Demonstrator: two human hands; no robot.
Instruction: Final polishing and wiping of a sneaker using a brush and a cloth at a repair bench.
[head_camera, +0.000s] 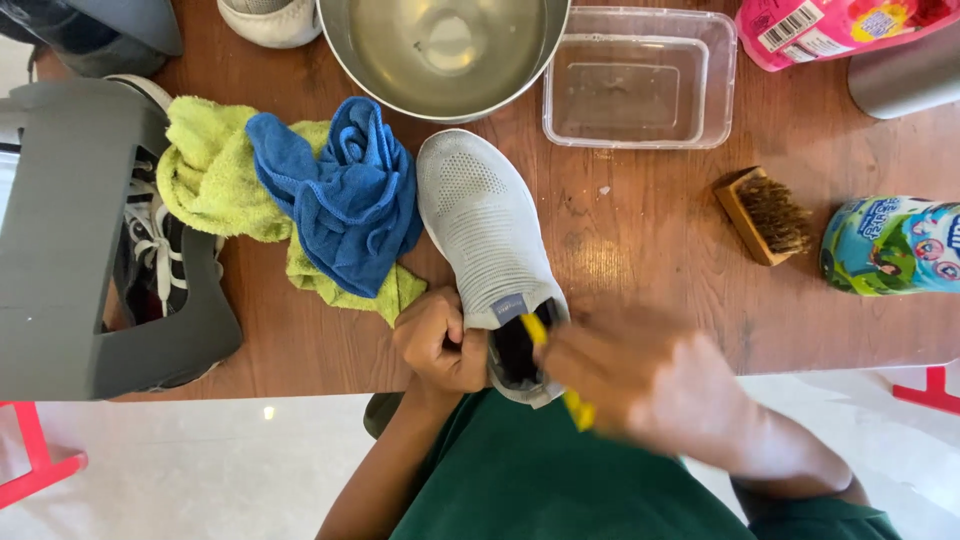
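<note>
Blurred right hand (650, 385) pinching yellow tool (540, 335) in grey shoe (485, 225) opening, left hand (440, 340) clamped on shoe collar, wooden table (640, 270)

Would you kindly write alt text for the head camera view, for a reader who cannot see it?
A person's left hand grips the heel of a white shoe on a wooden table, while the blurred right hand works a yellow tool into its opening. Blue and green cloths, a metal bowl, a clear tub and a brush lie around.
</note>
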